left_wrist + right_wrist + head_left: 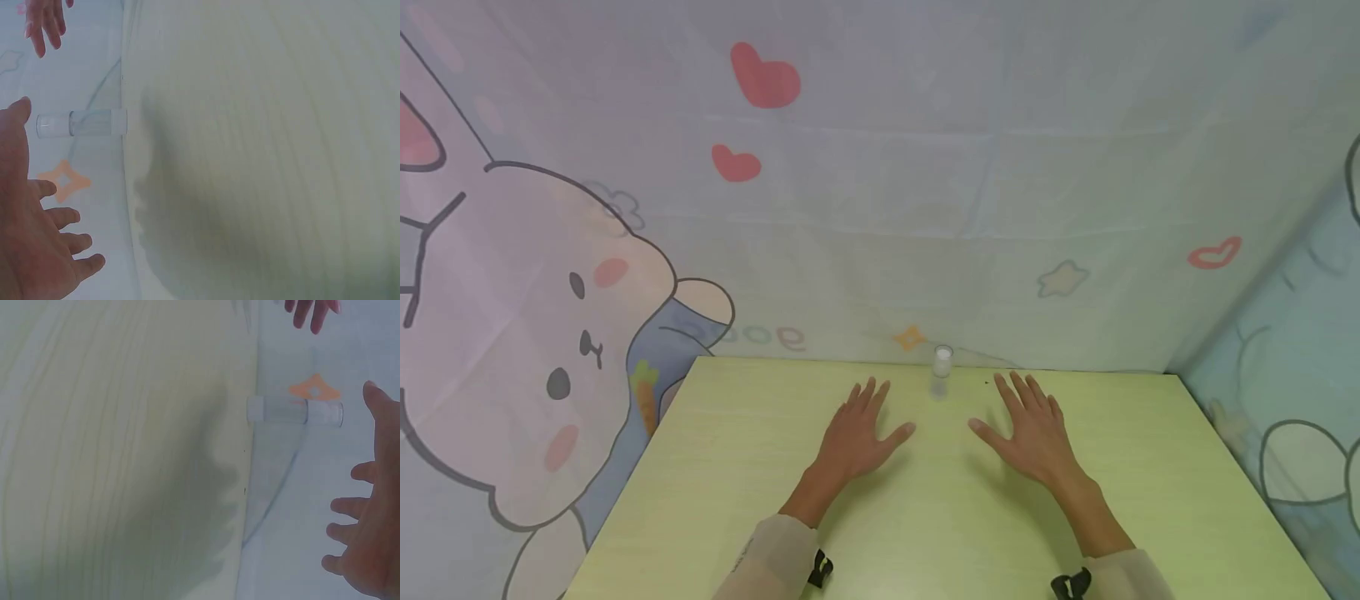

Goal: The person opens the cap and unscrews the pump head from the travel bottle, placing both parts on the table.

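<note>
A small clear bottle with a white cap (942, 371) stands upright near the table's far edge. In the left wrist view the bottle (90, 123) shows a transparent body between whitish ends; the right wrist view shows the same bottle (294, 411). My left hand (859, 435) hovers to its left, fingers spread and thumb pointing inward, with nothing in it. On the other side, my right hand (1033, 429) is spread the same way, also holding nothing. Both hands cast shadows on the table and are apart from the bottle.
The pale yellow-green table (737, 467) ends at a hanging cloth backdrop (880, 208) printed with hearts and a rabbit. A second cloth side (1285, 375) borders the right. Small dark specks lie on the table near the right fingertips. Black straps (1070, 583) sit at the wrists.
</note>
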Tool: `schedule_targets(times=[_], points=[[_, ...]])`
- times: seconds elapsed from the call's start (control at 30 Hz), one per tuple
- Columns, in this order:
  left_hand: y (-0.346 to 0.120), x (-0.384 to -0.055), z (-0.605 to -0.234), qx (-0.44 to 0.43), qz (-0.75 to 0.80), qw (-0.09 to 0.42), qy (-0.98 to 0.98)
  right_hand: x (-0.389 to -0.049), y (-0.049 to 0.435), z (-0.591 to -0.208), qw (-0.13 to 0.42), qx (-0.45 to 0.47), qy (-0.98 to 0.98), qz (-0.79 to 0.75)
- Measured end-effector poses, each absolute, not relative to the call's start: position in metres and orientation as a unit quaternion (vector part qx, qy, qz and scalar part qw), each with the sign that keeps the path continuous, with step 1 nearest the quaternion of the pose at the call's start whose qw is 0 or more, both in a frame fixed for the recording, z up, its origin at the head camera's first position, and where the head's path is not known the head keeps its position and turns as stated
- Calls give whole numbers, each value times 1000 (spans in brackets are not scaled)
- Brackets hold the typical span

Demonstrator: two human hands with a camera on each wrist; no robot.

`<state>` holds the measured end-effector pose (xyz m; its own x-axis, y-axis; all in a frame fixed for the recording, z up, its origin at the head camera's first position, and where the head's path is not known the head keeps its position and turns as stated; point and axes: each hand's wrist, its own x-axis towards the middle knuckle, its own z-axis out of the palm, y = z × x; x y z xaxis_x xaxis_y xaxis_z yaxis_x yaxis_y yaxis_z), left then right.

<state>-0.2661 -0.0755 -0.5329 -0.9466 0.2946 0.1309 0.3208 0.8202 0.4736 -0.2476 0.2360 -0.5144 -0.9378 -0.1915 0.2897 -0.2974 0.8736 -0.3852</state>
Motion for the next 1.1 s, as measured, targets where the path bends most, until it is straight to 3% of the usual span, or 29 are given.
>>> schedule_targets(times=[1.1], points=[[-52, -271, -541, -96, -411, 34, -906, -258, 218, -503, 160, 149, -941, 258]])
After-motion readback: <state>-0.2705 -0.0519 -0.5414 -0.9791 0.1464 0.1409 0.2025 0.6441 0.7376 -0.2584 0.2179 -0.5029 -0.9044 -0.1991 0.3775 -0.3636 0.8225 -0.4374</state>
